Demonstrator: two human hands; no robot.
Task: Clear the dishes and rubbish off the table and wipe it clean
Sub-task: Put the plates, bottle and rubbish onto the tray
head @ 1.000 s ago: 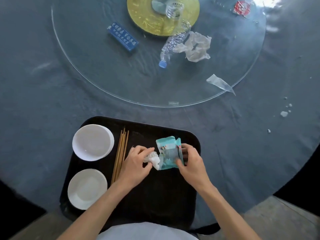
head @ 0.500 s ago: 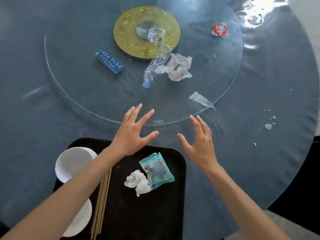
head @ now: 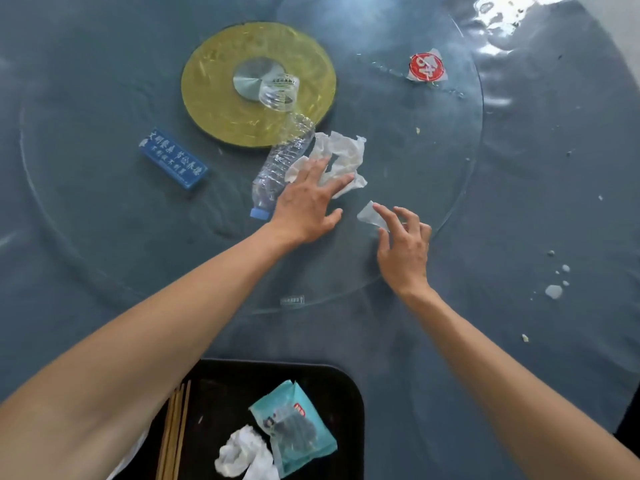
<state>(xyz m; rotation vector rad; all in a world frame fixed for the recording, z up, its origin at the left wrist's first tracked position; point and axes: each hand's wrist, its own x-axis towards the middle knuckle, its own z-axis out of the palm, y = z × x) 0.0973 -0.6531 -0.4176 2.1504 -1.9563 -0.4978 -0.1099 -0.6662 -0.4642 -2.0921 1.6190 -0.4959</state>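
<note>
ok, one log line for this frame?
left hand open on crumpled napkin | right hand reaching clear wrapper scrap | bottle untouched

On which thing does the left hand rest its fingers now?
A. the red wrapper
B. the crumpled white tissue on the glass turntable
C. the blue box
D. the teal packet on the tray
B: the left hand lays straight fingers on the crumpled white tissue, beside the plastic bottle.

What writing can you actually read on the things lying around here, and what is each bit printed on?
Blue sign block: two rows of white Chinese characters, too blurred to quote.
Red round wrapper: white marks, not legible.
Clear cup: a printed label, too small.
Glass turntable: an etched mark on the near rim, unreadable.
Teal packet: a small red logo, blurred.
</note>
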